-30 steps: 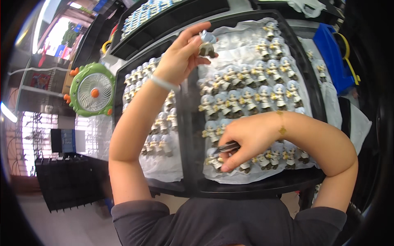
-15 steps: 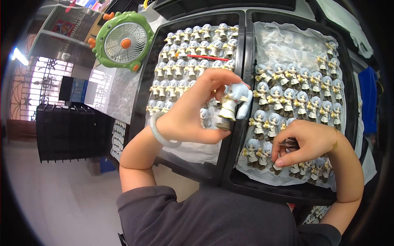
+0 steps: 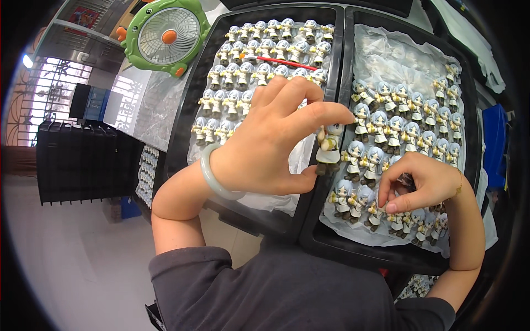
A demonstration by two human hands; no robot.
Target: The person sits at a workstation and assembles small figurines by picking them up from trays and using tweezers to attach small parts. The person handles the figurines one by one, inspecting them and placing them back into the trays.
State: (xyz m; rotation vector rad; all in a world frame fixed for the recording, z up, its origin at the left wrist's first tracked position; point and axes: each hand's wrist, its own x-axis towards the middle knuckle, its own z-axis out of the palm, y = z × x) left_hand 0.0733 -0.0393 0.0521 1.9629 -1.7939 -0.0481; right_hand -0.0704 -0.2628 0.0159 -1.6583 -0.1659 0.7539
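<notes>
The left hand (image 3: 270, 138) is pinching a figure (image 3: 329, 153) head to foot above the rims between left tray (image 3: 279, 12) and right tray (image 3: 332, 243); a slack pinch could be dropping it; the right hand (image 3: 425, 187), well apart, is curling round a mostly hidden dark tool (image 3: 407, 181); dipping low, it could be toppling the rows (image 3: 412, 222) beneath; the right tray is holding rows on white sheeting (image 3: 400, 63); beyond the left hand, more rows are lying under a red brush (image 3: 287, 62).

We can read no text, label, number or sign. On the red patterned item (image 3: 80, 19) at upper left, any marks are too small for us to resolve.
</notes>
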